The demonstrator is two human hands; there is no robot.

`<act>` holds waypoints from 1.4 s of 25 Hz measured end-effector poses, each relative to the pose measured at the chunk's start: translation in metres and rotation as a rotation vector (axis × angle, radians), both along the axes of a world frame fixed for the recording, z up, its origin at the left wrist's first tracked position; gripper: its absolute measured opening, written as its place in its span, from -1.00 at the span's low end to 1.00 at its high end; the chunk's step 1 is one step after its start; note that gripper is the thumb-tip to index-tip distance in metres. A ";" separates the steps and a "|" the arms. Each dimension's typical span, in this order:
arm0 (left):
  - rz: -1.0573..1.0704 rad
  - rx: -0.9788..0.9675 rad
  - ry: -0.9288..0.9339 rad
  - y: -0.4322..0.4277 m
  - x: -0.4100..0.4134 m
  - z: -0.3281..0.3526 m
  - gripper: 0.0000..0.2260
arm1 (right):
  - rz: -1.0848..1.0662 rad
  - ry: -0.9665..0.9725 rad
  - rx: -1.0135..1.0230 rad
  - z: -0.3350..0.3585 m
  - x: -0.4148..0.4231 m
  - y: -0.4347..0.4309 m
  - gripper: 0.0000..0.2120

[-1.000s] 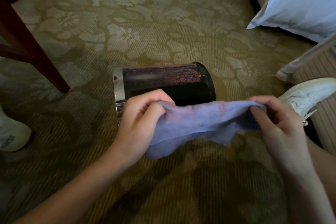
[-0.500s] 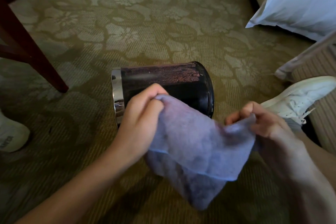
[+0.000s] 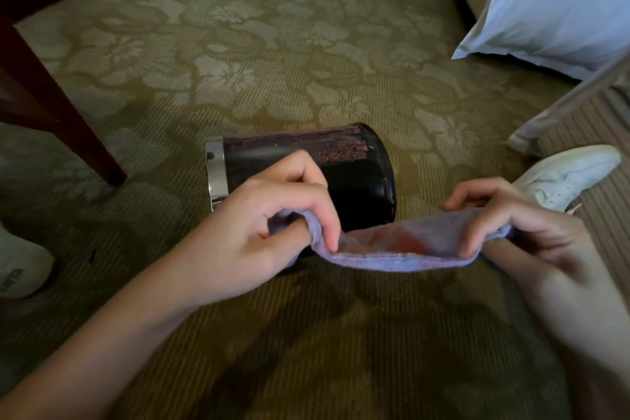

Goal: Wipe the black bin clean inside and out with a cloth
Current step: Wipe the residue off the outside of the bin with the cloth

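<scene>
Cloth held between two hands in front of the toppled black bin.

The black bin (image 3: pixel 354 174) lies on its side on the patterned carpet (image 3: pixel 259 54), chrome rim (image 3: pixel 216 177) pointing left. Nearer the camera than the bin, the left hand (image 3: pixel 259 232) and right hand (image 3: pixel 518 232) each pinch one end of the purple cloth (image 3: pixel 399 249), which sags between them. A white shoe (image 3: pixel 562 174) rests right of the bin, a wooden leg (image 3: pixel 64 116) to its left.

Bedroom (hotel-like): patterned carpet (image 3: pixel 272 54), pillow (image 3: pixel 552 3), bedding.
</scene>
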State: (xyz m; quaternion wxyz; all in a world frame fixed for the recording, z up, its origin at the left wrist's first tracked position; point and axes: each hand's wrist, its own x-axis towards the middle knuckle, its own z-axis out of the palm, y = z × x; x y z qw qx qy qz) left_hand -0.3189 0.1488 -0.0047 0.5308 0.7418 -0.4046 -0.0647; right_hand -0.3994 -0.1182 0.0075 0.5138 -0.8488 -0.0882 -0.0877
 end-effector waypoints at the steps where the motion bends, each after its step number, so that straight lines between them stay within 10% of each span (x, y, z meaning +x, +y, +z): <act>1: -0.004 0.024 -0.038 -0.001 -0.001 0.002 -0.74 | 0.029 -0.009 -0.005 0.001 0.002 0.004 -0.71; 10: 0.100 -0.095 0.157 -0.025 -0.017 -0.008 -0.74 | -0.016 0.025 0.299 -0.023 0.011 0.043 -0.70; 18: 0.160 -0.164 0.697 -0.042 -0.020 -0.031 -0.90 | -0.239 0.253 0.720 -0.043 0.011 0.073 -0.91; 25: 0.285 -0.179 0.643 -0.038 -0.015 -0.036 -0.88 | -0.358 0.149 0.356 -0.046 0.014 0.062 -0.82; 31: 0.702 -0.300 0.653 -0.048 -0.019 -0.047 -0.82 | -0.229 0.149 0.461 -0.060 -0.009 0.120 -0.63; 35: 0.512 -0.181 0.538 -0.047 -0.028 -0.054 -0.83 | -0.389 0.257 0.675 -0.074 0.000 0.122 -0.79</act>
